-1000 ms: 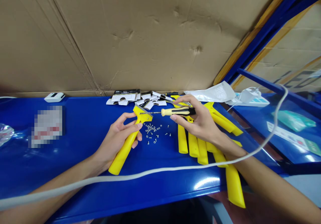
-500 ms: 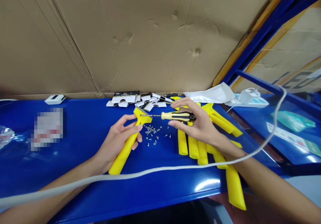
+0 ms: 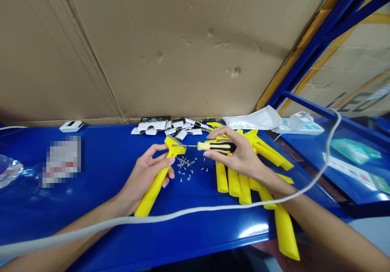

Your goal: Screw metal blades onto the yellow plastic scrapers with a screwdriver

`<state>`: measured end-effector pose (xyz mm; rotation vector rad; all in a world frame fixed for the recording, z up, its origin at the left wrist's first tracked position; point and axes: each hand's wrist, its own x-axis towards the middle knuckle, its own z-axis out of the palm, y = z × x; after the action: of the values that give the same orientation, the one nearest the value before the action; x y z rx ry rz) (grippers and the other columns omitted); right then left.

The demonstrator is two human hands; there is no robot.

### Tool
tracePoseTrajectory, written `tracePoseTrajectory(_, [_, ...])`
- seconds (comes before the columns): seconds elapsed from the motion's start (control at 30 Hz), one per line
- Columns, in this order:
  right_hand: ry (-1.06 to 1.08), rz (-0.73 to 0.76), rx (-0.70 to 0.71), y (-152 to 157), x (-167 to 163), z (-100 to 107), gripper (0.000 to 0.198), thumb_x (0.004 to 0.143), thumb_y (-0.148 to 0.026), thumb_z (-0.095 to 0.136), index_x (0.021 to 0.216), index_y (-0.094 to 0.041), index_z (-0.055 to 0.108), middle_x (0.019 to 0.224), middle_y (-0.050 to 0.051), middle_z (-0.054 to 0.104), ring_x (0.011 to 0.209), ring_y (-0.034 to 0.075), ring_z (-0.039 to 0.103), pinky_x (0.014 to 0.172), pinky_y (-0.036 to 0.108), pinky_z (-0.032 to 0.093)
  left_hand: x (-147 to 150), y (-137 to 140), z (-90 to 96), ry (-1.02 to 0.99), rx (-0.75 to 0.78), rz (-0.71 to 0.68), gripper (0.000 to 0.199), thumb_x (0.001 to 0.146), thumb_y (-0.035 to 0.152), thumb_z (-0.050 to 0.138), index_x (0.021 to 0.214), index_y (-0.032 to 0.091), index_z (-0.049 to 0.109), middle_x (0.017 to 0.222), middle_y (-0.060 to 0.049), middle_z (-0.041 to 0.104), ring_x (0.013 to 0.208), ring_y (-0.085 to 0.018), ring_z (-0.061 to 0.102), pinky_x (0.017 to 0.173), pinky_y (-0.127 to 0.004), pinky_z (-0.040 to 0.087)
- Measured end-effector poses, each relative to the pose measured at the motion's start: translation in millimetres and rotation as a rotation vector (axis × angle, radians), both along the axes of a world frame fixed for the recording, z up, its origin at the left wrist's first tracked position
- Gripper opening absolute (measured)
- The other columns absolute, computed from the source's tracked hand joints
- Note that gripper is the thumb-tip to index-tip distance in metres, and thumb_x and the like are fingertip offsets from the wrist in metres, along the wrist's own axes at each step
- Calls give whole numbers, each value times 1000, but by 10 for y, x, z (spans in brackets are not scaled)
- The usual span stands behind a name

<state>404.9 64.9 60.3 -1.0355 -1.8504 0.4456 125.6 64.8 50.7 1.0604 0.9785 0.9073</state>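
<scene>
My left hand (image 3: 149,168) is wrapped round the handle of a yellow scraper (image 3: 154,190), its head tilted up and a metal blade edge showing at the top. In my right hand (image 3: 240,150) is a screwdriver (image 3: 215,146) with a cream and black handle, held level by the fingers. The screwdriver's shaft points left, its tip at the scraper's head, by a screw hole. Small screws and nuts (image 3: 184,164) lie scattered on the blue table (image 3: 100,166) just behind and right of the scraper. Several more yellow scrapers (image 3: 234,182) lie beneath and beside my right hand.
Folded black-and-white card sleeves (image 3: 152,123) lie against the cardboard wall (image 3: 183,52). A white plastic bag (image 3: 256,118) and a power strip (image 3: 307,129) are at the back right. A white cable (image 3: 195,209) crosses in front of my forearms. One yellow handle (image 3: 286,231) overhangs the front edge.
The view has shifted slightly, so the table sits a little lower. Both hands keep their grips, and the screwdriver tip stays at the scraper's head.
</scene>
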Motion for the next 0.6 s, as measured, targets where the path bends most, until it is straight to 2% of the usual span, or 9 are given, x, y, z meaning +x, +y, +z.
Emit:
tracePoseTrajectory(0.03, [-11, 18, 36, -3, 1, 11, 36, 87, -39, 90, 112, -26, 68, 118, 6, 74, 113, 26, 72, 95, 42, 61, 4, -2, 6, 1, -1, -1, 58, 79, 40, 91, 120, 23, 53, 63, 0, 72, 44, -11, 55, 43, -18, 38])
tracePoseTrajectory(0.1, [-16, 45, 77, -10, 2, 26, 34, 87, -35, 90, 112, -27, 69, 116, 5, 75, 112, 25, 72, 95, 42, 60, 8, -4, 15, 4, 1, -6, 58, 79, 41, 90, 120, 23, 53, 63, 0, 71, 43, -11, 54, 43, -18, 38])
tracePoseTrajectory(0.23, [17, -22, 64, -17, -7, 18, 25, 85, -36, 93, 99, -26, 74, 97, 2, 78, 84, 20, 74, 76, 36, 60, -2, -1, 13, 3, 4, -10, 59, 80, 41, 90, 122, 23, 53, 64, -1, 72, 44, -11, 55, 44, -18, 39])
tracePoseTrajectory(0.37, [101, -46, -112, -30, -27, 16, 23, 91, -42, 86, 101, -25, 74, 100, 2, 77, 61, 14, 69, 50, 29, 54, -13, 1, -4, 7, -4, -20, 59, 79, 42, 91, 122, 24, 53, 63, -1, 72, 44, -12, 56, 44, -18, 40])
tracePoseTrajectory(0.43, [89, -9, -82, -40, -28, 31, 27, 91, -41, 87, 109, -26, 73, 113, 4, 76, 78, 18, 75, 58, 31, 60, -13, 0, -6, 4, -2, -13, 59, 79, 42, 91, 120, 24, 53, 63, -1, 72, 44, -12, 56, 44, -18, 39])
tracePoseTrajectory(0.5, [39, 29, 10, -47, -22, 47, 35, 88, -37, 89, 116, -27, 71, 124, 6, 73, 109, 25, 74, 82, 38, 65, -11, -2, 0, 5, 0, -12, 58, 80, 42, 91, 120, 24, 53, 63, 0, 72, 44, -12, 56, 44, -18, 39])
tracePoseTrajectory(0.53, [16, 42, 41, -48, -17, 52, 37, 87, -35, 90, 118, -27, 70, 124, 6, 73, 116, 26, 72, 92, 41, 64, -10, -3, 4, 7, -1, -12, 58, 80, 42, 91, 121, 24, 53, 63, 0, 71, 44, -12, 56, 44, -18, 39])
tracePoseTrajectory(0.6, [6, 39, 57, -48, -9, 52, 33, 88, -32, 90, 114, -27, 70, 116, 5, 75, 110, 25, 73, 96, 43, 61, -8, -5, 14, 11, -3, -13, 59, 80, 42, 91, 122, 24, 53, 63, 0, 71, 44, -12, 56, 44, -18, 39])
